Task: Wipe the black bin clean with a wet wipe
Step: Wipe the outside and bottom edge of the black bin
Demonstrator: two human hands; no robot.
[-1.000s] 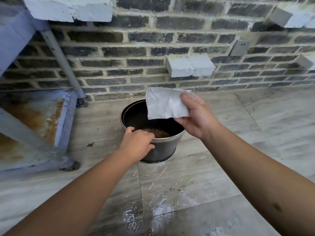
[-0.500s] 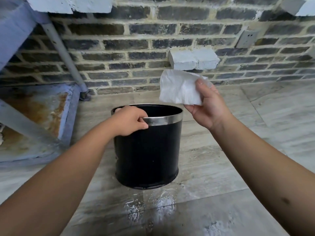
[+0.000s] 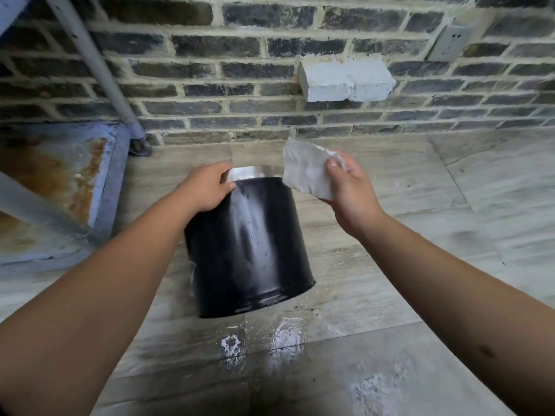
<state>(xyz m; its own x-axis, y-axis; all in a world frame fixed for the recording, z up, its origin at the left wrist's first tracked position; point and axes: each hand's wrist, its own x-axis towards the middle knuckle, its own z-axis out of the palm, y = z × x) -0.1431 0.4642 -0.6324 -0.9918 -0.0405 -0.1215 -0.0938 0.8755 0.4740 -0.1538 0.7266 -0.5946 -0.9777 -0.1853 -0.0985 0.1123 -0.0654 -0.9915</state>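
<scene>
The black bin (image 3: 249, 250), glossy with a silver rim band, is tipped away from me so its mouth faces the brick wall and its side and bottom edge face me. My left hand (image 3: 207, 187) grips the rim at the upper left and holds the bin tilted. My right hand (image 3: 348, 187) pinches a crumpled white wet wipe (image 3: 306, 169) just right of the rim, its lower corner close to the bin's upper right edge. The inside of the bin is hidden.
A dark brick wall (image 3: 240, 85) with a pale protruding block (image 3: 345, 76) and a socket (image 3: 449, 43) rises behind. A rusty blue metal frame (image 3: 60, 181) and slanted pole (image 3: 99, 70) stand at the left. The wood-look floor (image 3: 420, 235) has wet white patches (image 3: 288, 334) near me.
The bin has tipped further away from me, from upright to mouth facing the wall. My right hand has lowered the wipe down to beside the rim.
</scene>
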